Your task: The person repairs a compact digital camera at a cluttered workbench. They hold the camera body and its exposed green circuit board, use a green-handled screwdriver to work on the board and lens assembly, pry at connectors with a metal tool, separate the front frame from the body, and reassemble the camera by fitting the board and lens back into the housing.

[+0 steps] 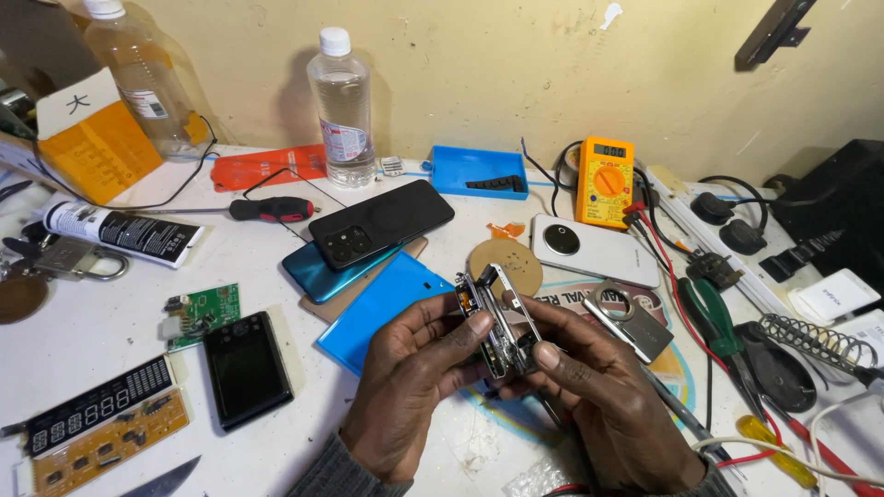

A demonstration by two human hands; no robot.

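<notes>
We are in a phone repair workshop: multimeter (604,179), soldering-iron stand (815,342), circuit boards (201,314) and phones (380,223) crowd our desk (83,322).

Bare phone frame (497,317) held edge-up above a cluttered white workbench.
Silvery metal, stripped open, with small dark and orange parts showing inside; it tilts slightly, pinched from both sides by fingertips.

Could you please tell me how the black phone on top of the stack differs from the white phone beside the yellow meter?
The black phone rests on other phones, while the white phone lies directly on the table. The black phone has several small camera lenses in one corner; the white phone has one large round camera ring. The black phone lies slanted, the white one nearly level. Both lie back side up, untouched by either hand.
</notes>
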